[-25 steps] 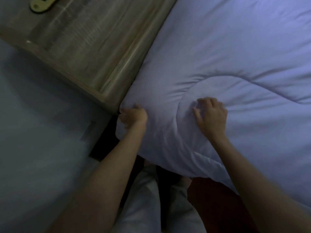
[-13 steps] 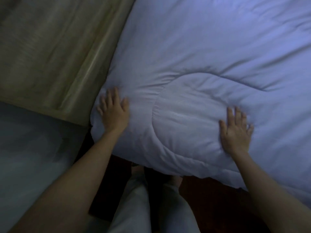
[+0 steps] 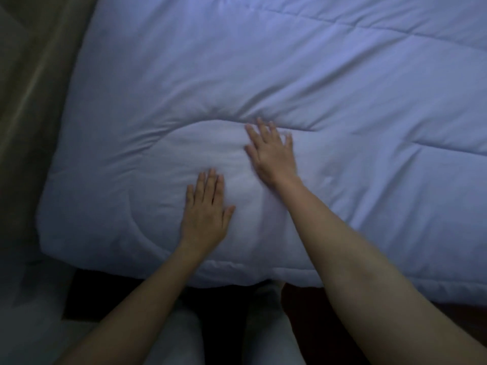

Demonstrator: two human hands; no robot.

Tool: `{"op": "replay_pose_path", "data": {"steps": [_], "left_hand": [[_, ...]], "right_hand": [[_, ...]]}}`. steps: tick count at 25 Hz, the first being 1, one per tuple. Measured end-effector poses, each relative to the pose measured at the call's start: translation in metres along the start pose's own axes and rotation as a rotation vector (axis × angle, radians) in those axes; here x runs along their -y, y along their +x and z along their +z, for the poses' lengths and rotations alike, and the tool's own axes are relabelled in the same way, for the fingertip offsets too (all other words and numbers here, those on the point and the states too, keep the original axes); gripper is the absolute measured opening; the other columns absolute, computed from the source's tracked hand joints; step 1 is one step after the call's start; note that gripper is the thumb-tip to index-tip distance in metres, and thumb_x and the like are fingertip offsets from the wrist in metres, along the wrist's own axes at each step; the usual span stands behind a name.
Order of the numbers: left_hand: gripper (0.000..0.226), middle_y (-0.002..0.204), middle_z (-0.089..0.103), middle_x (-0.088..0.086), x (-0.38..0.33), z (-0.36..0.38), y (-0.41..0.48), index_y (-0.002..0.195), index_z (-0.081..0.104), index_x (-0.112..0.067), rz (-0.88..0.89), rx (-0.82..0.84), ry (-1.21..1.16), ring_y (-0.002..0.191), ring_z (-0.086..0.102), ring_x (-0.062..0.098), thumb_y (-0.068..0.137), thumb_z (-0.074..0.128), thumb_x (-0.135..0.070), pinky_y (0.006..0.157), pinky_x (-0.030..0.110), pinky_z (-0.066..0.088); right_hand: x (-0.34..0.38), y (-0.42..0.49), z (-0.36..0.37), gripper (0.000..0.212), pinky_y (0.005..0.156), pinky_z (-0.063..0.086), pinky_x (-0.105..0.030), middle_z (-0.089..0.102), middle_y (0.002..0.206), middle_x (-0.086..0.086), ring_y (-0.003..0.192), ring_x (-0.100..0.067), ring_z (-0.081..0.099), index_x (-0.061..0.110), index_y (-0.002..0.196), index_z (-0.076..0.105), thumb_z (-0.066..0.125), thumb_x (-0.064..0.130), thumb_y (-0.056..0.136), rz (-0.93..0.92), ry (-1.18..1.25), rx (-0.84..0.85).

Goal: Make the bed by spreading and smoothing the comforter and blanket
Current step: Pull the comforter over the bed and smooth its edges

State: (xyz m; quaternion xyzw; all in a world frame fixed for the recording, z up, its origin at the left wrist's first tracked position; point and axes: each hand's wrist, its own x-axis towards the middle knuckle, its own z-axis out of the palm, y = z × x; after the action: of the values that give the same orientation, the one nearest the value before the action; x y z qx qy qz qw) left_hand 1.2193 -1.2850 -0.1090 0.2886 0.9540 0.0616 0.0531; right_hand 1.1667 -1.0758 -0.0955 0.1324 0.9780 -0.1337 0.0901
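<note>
On top of the pale quilted comforter point(image 3: 290, 75), near its corner beside the wooden headboard point(image 3: 31, 75), the left hand point(image 3: 204, 214) and right hand point(image 3: 272, 154) lie flat, fingers spread, grasping nothing.

The comforter point(image 3: 290, 83) filling most of the frame is pale bluish white in the dim light, plain, patterned only by stitched quilting: a curved seam at centre left and straight lines running toward the upper right. The wooden headboard point(image 3: 29, 83) along the left edge is dull olive-brown with faint lengthwise grain streaks. The floor point(image 3: 324, 325) at bottom centre is dark reddish brown.
</note>
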Motion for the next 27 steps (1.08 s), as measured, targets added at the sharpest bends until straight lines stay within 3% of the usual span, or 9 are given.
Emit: {"op": "replay_pose_path", "data": {"steps": [3,9,12,14,17,18,20,22,27], "left_hand": [[0.067,0.152,0.033,0.018,-0.07,0.009,0.013,0.143,0.035,-0.002,0.08,-0.031,0.015,0.141,0.031,0.036,0.09,0.036,-0.043,0.113,0.048,0.013],[0.057,0.15,0.041,0.006,-0.216,0.029,0.054,0.142,0.04,-0.013,0.46,0.001,-0.01,0.139,0.038,0.026,0.094,0.035,-0.043,0.114,0.048,0.016],[0.063,0.154,0.034,0.003,-0.185,0.027,0.067,0.147,0.033,-0.017,0.251,-0.02,0.039,0.143,0.031,0.024,0.092,0.034,-0.048,0.115,0.047,0.014],[0.068,0.157,0.027,0.004,-0.149,0.019,0.071,0.149,0.025,-0.017,0.068,-0.021,0.051,0.145,0.024,0.026,0.091,0.032,-0.051,0.116,0.047,0.012],[0.07,0.157,0.027,0.009,-0.125,0.009,0.081,0.149,0.022,-0.015,-0.142,-0.004,-0.004,0.145,0.021,0.03,0.089,0.03,-0.05,0.116,0.053,0.01],[0.07,0.156,0.027,0.011,-0.127,0.009,0.084,0.149,0.022,-0.013,-0.205,-0.003,-0.024,0.145,0.02,0.031,0.089,0.031,-0.048,0.116,0.056,0.009],[0.069,0.156,0.025,0.015,-0.142,0.01,0.089,0.149,0.023,-0.008,-0.312,-0.014,-0.058,0.145,0.018,0.035,0.089,0.031,-0.043,0.114,0.06,0.006],[0.068,0.156,0.022,0.019,-0.172,0.011,0.091,0.148,0.023,-0.003,-0.342,-0.011,-0.094,0.145,0.016,0.038,0.09,0.03,-0.039,0.114,0.063,0.006],[0.063,0.153,0.031,0.017,-0.343,0.023,0.093,0.145,0.031,-0.004,0.129,0.04,-0.117,0.144,0.025,0.034,0.093,0.026,-0.039,0.116,0.052,0.01]], "right_hand": [[-0.126,-0.023,-0.015,0.053,0.114,0.008,-0.057,0.014,0.161,0.006,0.148,-0.021,0.013,0.036,0.15,0.019,0.028,0.045,0.098,0.187,-0.016,-0.128],[-0.346,-0.125,-0.05,0.054,0.114,0.009,-0.06,0.019,0.16,0.001,0.147,-0.026,0.016,0.032,0.149,0.024,0.027,0.042,0.097,0.626,0.006,-0.221],[-0.35,-0.143,-0.056,0.063,0.111,0.011,-0.066,0.021,0.159,-0.008,0.147,-0.031,0.014,0.017,0.149,0.028,0.026,0.041,0.091,1.019,0.164,-0.376],[-0.297,-0.152,-0.043,0.066,0.111,0.016,-0.066,0.03,0.155,-0.014,0.144,-0.037,0.021,0.008,0.146,0.035,0.029,0.04,0.088,0.842,0.222,-0.47],[-0.197,-0.183,-0.001,0.059,0.109,0.025,-0.062,0.038,0.152,-0.009,0.14,-0.032,0.033,0.019,0.143,0.041,0.035,0.044,0.09,0.059,0.001,-0.196],[-0.19,-0.189,0.003,0.057,0.109,0.025,-0.06,0.037,0.153,-0.004,0.14,-0.028,0.035,0.025,0.144,0.039,0.037,0.046,0.09,-0.073,-0.078,-0.118],[-0.228,-0.19,-0.002,0.055,0.11,0.025,-0.057,0.037,0.153,0.0,0.14,-0.024,0.037,0.03,0.144,0.038,0.039,0.048,0.091,-0.054,-0.105,-0.146],[-0.293,-0.2,-0.014,0.055,0.108,0.028,-0.056,0.038,0.152,0.001,0.138,-0.024,0.038,0.031,0.143,0.038,0.04,0.047,0.091,0.136,-0.113,-0.209],[-0.477,-0.261,-0.045,0.056,0.11,0.023,-0.057,0.033,0.155,0.0,0.141,-0.027,0.032,0.029,0.146,0.033,0.026,0.044,0.093,0.499,-0.065,-0.234]]}}
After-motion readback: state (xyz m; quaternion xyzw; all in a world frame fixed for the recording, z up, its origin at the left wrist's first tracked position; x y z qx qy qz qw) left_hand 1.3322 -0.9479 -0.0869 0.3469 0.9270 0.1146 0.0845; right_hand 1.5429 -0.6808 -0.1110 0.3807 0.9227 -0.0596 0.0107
